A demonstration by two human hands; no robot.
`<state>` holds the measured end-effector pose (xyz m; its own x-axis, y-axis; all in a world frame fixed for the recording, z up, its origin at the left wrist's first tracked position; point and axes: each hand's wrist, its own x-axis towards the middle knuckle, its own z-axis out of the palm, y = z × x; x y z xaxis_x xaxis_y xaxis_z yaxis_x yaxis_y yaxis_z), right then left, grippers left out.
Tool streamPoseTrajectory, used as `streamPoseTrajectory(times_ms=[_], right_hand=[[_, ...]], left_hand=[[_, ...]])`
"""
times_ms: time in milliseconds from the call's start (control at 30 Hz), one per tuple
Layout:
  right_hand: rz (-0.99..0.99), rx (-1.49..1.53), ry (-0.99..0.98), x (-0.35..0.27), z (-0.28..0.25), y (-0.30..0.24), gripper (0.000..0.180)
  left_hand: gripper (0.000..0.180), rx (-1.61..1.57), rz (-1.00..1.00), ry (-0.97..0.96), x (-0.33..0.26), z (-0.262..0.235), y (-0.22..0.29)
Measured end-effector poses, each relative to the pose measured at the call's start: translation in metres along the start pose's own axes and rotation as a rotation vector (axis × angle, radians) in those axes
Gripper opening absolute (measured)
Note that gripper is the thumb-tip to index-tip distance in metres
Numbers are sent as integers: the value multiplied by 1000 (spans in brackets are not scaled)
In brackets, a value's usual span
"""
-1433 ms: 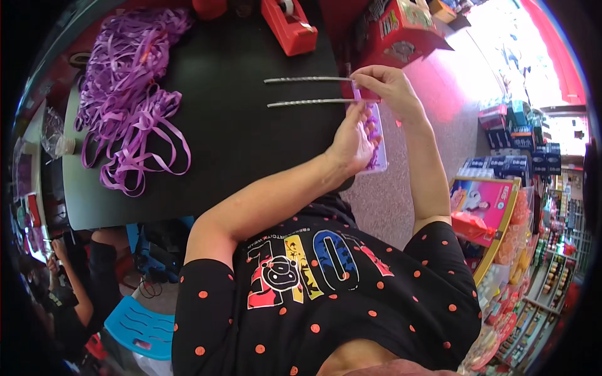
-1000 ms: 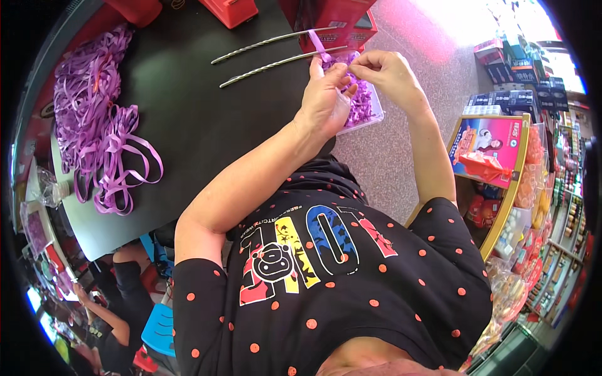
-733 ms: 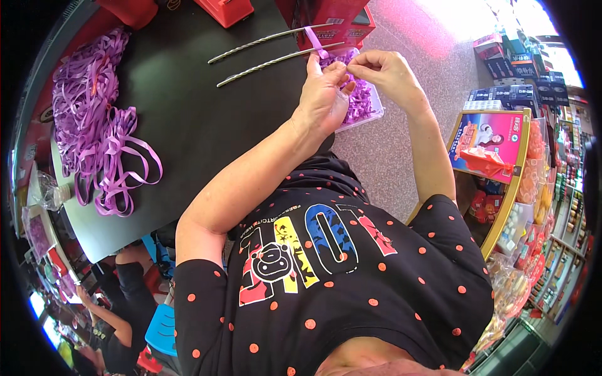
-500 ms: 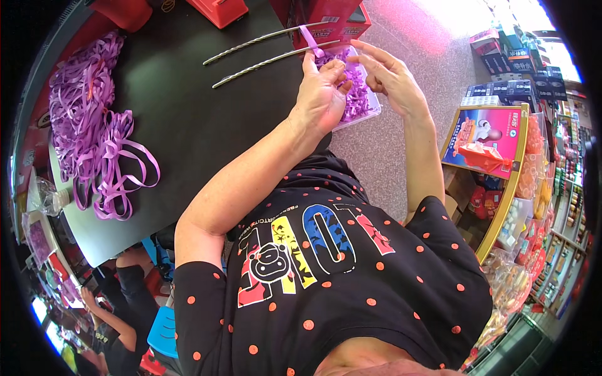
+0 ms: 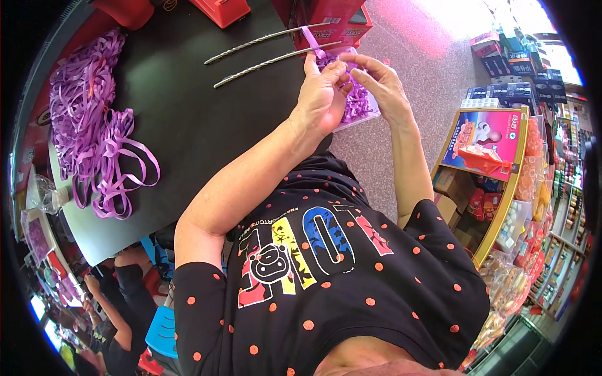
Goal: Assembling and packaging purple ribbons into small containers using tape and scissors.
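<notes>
Two twisted metal rods (image 5: 257, 66) jut out over the dark table, with a purple ribbon (image 5: 310, 41) looped across them near their right ends. My left hand (image 5: 321, 100) is closed at the ribbon's lower end, its index finger against it and the thumb bent in. Close beside it, my right hand (image 5: 385, 91) has thumb and index finger drawn together at the left thumb. Whatever the right fingertips hold is too small to make out. Below both hands is a clear plastic box (image 5: 371, 116), filled with short purple ribbon pieces (image 5: 357, 103), partly hidden by my hands.
A large heap of purple ribbon (image 5: 84, 100) lies on the left of the table (image 5: 207, 125). Red boxes (image 5: 335, 25) stand behind the rods; a red container (image 5: 219, 11) is at the far edge. To the right is a display case (image 5: 483, 144). Another person (image 5: 122, 313) sits lower left.
My right hand has moved left and closer to my left hand, and its fingers have come together at the left thumb. My left hand stays at the ribbon.
</notes>
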<state>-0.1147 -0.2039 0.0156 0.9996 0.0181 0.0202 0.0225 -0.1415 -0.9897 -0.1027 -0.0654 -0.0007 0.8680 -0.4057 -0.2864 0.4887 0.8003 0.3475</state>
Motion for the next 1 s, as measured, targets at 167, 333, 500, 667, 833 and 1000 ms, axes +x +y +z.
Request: streamPoseTrajectory(times_ms=[167, 333, 500, 667, 833, 1000], right_hand=[[78, -51, 55, 0, -7, 2, 18], [43, -79, 7, 1, -15, 5, 11], [-12, -113, 9, 8, -25, -7, 10], [-125, -232, -187, 43, -33, -48, 17], [45, -289, -729, 110, -8, -42, 18], [137, -524, -715, 129, 9, -44, 21]], left_hand=[[48, 2, -7, 22, 1, 0, -1], [61, 13, -5, 11, 1, -2, -2], [67, -9, -36, 44, -1, -2, 1], [71, -53, -82, 67, -6, 5, 3], [73, -53, -91, 6, -5, 3, 4], [82, -75, -95, 43, -6, 2, 4]])
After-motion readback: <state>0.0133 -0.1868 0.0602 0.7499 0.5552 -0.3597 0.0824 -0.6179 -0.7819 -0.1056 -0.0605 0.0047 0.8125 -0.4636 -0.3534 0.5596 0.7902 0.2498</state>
